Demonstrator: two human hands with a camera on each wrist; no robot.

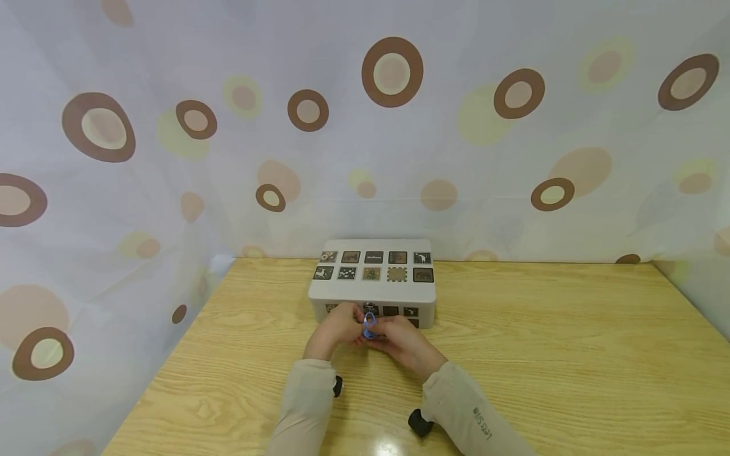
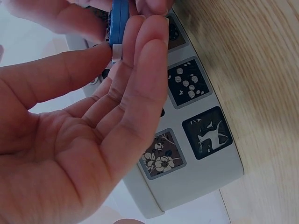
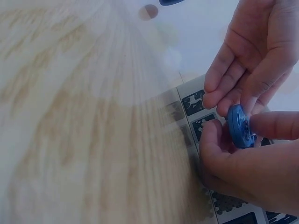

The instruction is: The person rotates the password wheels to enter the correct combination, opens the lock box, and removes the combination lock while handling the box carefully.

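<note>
Both hands meet at the front of a white box (image 1: 371, 291) with dark picture squares on its lid and sides. Between them is a small, round, blue disc-like object (image 3: 237, 127), its exact kind unclear. My right hand (image 1: 402, 339) holds the disc between thumb and curled fingers. From the other side, my left hand (image 1: 344, 323) pinches its edge, thumb against fingertips, at a small whitish tab (image 2: 117, 52). The head view shows a blue loop at the upper end, close to the box's front. Fingers hide much of the object and the box front behind it.
The box stands on a wood-grain table (image 1: 547, 354), near its back edge. Behind and to the sides hangs a pale curtain (image 1: 336, 164) with brown and yellow circles. Black wrist devices (image 1: 421, 423) sit at both beige sleeves (image 1: 302, 405).
</note>
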